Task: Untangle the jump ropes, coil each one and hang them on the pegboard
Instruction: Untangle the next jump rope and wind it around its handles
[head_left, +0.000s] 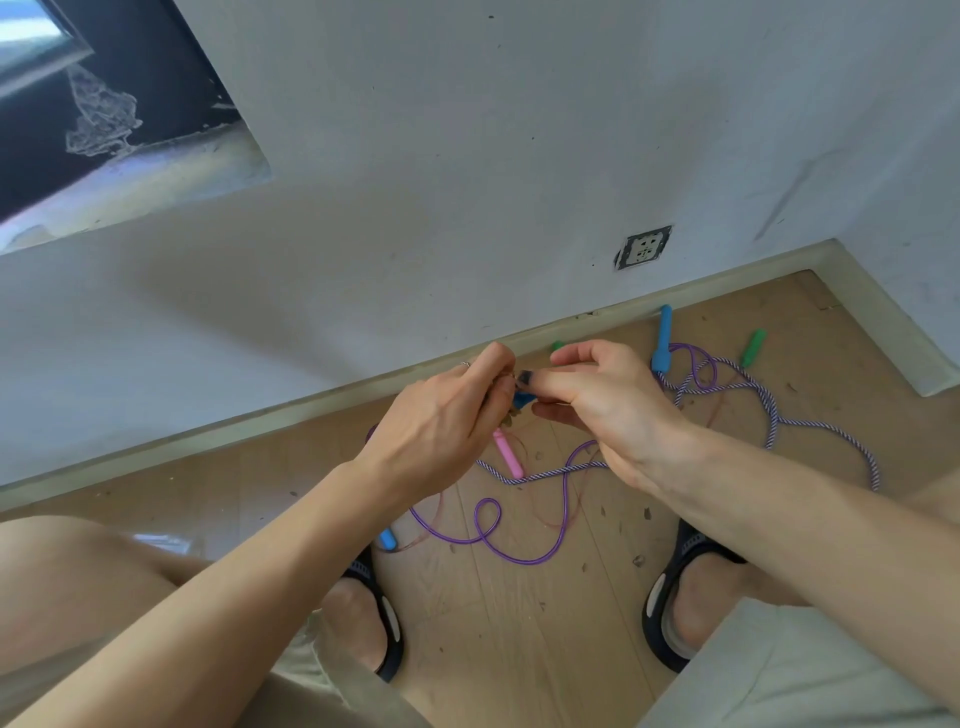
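Note:
Several jump ropes lie tangled on the wooden floor: a glossy purple rope (488, 525), a purple-and-white striped rope (769, 410) and a thin pinkish cord (566, 512). Loose handles show: blue (663, 338), green (753, 347), pink (508, 453) and a second blue one (387, 539). Another green handle (558, 345) peeks out behind my right hand. My left hand (447, 421) and my right hand (608, 400) meet above the floor, both pinching a small blue piece (522, 399) with a brownish clump of cord. What exactly that piece is stays hidden by my fingers. No pegboard is in view.
A white wall with a socket (644, 248) and a skirting board (311, 410) runs close behind the ropes. My feet in dark sandals (382, 613) (675, 597) stand either side of the tangle. Small bits of debris dot the floor.

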